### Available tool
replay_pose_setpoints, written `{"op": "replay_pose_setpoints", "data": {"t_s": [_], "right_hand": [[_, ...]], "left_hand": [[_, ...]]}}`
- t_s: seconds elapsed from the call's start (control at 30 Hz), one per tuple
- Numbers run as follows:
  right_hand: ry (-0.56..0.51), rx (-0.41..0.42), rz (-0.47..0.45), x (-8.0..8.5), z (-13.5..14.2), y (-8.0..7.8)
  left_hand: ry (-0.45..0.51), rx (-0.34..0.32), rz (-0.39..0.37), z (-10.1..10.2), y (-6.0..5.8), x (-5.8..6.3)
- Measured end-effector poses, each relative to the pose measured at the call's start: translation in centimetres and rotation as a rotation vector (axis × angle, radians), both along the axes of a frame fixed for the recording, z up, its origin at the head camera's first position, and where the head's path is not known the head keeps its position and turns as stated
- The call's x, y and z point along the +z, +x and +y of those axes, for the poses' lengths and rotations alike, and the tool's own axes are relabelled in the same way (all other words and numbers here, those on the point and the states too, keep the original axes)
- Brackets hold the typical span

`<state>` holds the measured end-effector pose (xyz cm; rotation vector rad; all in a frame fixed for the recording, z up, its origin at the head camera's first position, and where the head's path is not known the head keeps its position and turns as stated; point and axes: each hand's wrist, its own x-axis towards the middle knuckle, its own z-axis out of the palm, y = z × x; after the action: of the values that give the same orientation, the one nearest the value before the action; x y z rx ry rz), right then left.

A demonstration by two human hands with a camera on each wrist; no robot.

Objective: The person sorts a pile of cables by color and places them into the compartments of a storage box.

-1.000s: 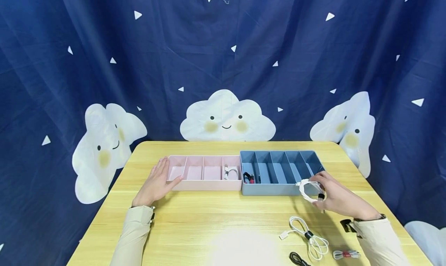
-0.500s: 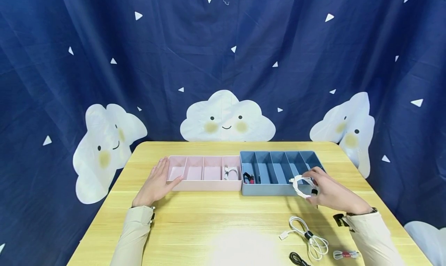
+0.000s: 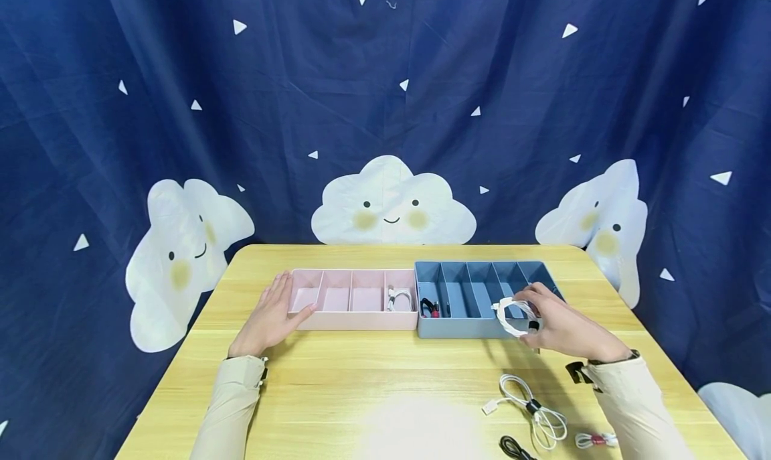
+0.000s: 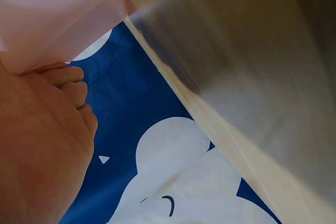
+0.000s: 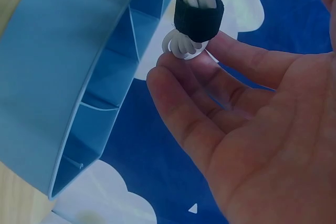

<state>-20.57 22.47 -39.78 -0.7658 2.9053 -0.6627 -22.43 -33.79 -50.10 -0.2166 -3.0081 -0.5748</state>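
Observation:
My right hand pinches a coiled white charging cable between thumb and fingers, over the front rim of the blue divided box. In the right wrist view a black strap binds the coil, with the fingertips right at its loops. My left hand rests against the left end of the pink divided box, fingers straight along its side and thumb over the front rim. A white cable lies in the pink box's rightmost compartment. The blue box's leftmost compartment holds a black cable with a red band.
On the wooden table, near its front right, lie a white USB cable with a black strap, a white cable with a red band and a black cable. A dark blue cloud-print curtain hangs behind the table.
My right hand has moved left and slightly up with the coiled white cable, from the blue box's right front corner toward its middle. The left hand has stayed still.

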Motion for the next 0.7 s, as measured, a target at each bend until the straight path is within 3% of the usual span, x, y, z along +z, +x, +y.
{"op": "replay_pose_setpoints", "data": {"t_s": [0.7], "right_hand": [[0.002, 0.039, -0.046, 0.7, -1.9, -1.3]], "left_hand": [[-0.003, -0.006, 0.003, 0.0, 0.0, 0.1]]}}
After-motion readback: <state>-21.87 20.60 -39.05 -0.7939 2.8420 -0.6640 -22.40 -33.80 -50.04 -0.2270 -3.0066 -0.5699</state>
